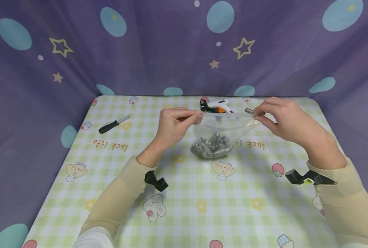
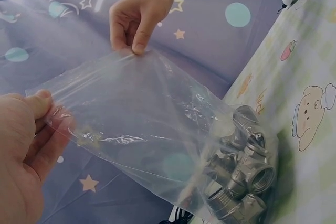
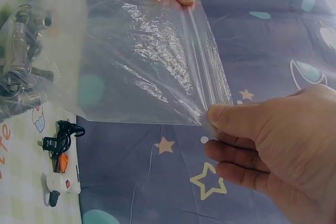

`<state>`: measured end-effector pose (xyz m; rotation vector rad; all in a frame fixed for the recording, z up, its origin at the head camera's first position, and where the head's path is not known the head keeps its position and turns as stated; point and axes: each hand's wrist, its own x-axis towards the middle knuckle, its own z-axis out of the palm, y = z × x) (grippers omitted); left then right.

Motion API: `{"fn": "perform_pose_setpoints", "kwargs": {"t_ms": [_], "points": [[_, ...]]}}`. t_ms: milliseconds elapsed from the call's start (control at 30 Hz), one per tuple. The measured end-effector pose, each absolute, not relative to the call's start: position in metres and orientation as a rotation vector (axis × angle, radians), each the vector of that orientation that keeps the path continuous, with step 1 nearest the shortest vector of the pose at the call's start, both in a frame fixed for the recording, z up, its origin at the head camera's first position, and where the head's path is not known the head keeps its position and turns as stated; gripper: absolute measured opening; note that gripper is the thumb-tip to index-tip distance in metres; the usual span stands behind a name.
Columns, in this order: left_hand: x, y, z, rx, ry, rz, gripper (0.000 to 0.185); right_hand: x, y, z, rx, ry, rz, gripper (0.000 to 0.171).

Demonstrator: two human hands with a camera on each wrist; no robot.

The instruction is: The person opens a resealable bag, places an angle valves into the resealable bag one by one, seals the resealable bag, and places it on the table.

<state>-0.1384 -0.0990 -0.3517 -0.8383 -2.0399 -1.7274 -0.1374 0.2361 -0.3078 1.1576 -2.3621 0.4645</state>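
Note:
A clear zip-lock bag (image 1: 224, 127) is stretched between both hands along its top edge. Metal pipe fittings (image 1: 213, 144), several of them and some threaded, lie bunched in its bottom, low over the tablecloth. My left hand (image 1: 178, 125) pinches one top corner between thumb and fingers. The opposite corner is pinched by my right hand (image 1: 290, 122). In the left wrist view the fittings (image 2: 244, 171) show threaded ends through the plastic. The zip strip (image 3: 202, 61) runs between the two hands in the right wrist view.
A black-handled screwdriver (image 1: 109, 126) lies at the table's left. Toward the back edge lies a white glue gun (image 1: 218, 103) with a black cord (image 1: 204, 105) and an orange part (image 1: 221, 110). A small metal cylinder (image 1: 249, 110) lies beside the right fingertips. A purple curtain (image 1: 171, 51) hangs behind the table.

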Motion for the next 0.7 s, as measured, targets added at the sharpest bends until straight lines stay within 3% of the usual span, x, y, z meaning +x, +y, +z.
{"fn": "perform_pose_setpoints", "kwargs": {"t_ms": [700], "points": [[-0.116,-0.108,-0.334,-0.780,-2.042,-1.672,0.005,-0.115,0.238,-0.306,1.183,-2.435,0.840,0.027]]}}
